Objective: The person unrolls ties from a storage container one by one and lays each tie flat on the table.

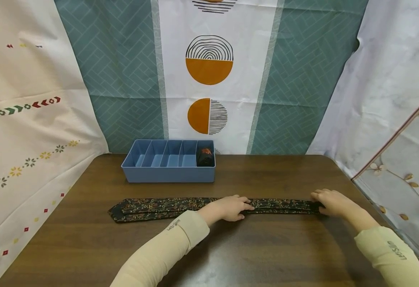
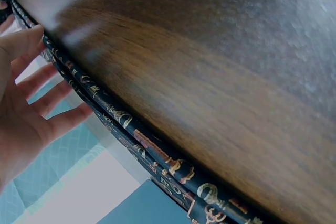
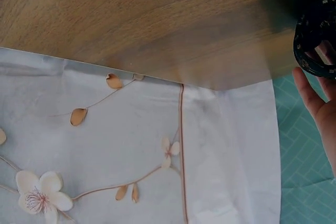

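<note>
A dark necktie (image 1: 152, 205) with a small gold and red pattern lies lengthwise across the wooden table, folded in layers, its pointed end at the left. My left hand (image 1: 229, 208) rests on its middle. In the left wrist view, that hand's relaxed fingers (image 2: 63, 121) touch one long edge of the tie while the thumb is at the other. At the tie's right end, my right hand (image 1: 333, 202) holds the fold. The right wrist view shows this end as a rounded loop (image 3: 307, 40), with fingers inside and beside it; part of the hand is cut off.
Behind the tie stands a blue box (image 1: 170, 175) divided into several compartments. Its rightmost one holds a rolled dark cloth item (image 1: 206, 158) with a red motif. Patterned curtains (image 1: 209, 24) hang along the table's back and sides.
</note>
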The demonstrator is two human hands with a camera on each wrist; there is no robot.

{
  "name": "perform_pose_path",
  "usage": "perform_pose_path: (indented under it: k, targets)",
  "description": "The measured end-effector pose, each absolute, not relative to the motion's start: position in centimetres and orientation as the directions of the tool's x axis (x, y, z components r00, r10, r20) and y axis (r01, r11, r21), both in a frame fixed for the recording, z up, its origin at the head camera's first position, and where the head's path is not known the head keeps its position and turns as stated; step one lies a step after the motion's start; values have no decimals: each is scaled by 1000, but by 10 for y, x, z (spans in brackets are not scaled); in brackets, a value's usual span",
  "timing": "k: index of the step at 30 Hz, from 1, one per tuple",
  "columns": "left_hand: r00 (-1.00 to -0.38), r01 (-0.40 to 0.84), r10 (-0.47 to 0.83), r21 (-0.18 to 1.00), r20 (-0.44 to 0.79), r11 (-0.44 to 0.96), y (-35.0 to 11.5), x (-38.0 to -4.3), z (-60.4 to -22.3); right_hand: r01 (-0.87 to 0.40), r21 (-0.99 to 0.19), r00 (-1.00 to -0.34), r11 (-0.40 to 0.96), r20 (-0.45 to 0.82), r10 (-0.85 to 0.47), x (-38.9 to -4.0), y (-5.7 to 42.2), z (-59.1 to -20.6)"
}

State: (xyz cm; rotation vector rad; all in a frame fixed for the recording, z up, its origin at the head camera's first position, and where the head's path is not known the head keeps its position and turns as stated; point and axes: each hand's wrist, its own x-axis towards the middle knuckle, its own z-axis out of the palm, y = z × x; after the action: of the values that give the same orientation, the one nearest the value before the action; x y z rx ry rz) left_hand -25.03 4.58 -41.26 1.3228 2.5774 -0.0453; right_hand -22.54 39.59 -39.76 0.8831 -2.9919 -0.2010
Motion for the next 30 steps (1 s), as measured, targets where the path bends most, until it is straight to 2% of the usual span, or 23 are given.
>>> perform_pose_path:
  k: [21, 30]
  targets:
    - [-555, 805, 796, 86, -242, 587, 45, -250, -409, -523, 115, -852, 845, -46, -521, -225, 408, -393]
    - [-554, 804, 796, 92, -245, 588, 45, -249, -409, -548, 108, -835, 829, -9, -550, -222, 412, -395]
